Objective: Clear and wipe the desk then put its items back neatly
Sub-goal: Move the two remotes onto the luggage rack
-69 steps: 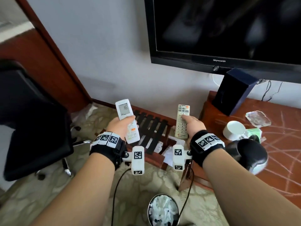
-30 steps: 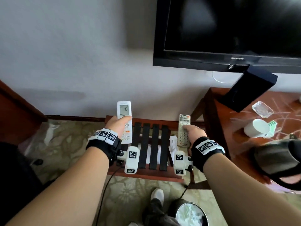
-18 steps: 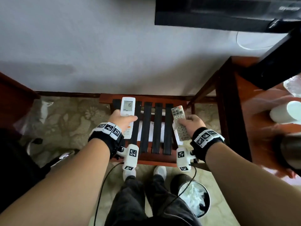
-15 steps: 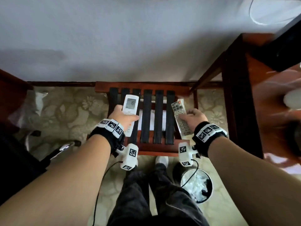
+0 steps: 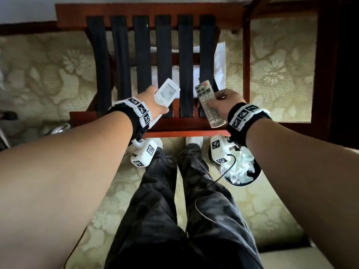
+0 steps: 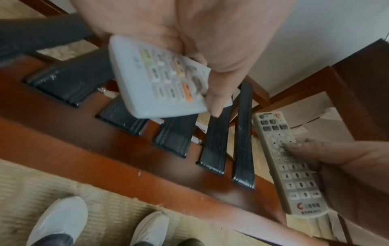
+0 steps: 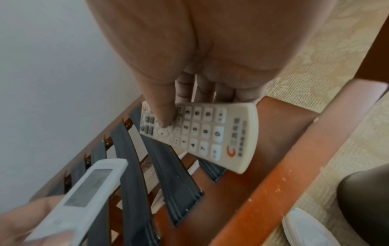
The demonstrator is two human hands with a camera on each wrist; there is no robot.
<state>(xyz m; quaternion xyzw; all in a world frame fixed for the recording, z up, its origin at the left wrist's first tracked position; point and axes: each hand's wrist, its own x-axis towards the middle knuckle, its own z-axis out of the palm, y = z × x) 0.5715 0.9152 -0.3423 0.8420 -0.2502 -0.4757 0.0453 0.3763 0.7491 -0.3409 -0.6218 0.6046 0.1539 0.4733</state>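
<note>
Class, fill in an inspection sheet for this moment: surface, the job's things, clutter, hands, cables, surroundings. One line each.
Surface: wooden rack with black straps; the desk top itself is out of view.
Job's things: white remote with a display, grey remote with number keys, both held over the rack.
Clutter: white papers under the straps.
Hands: left hand grips the white remote; right hand grips the grey remote, thumb on its keys.
Cables: thin black cable hanging from the right wrist camera.
Surroundings: patterned carpet, lined bin by the feet.
</note>
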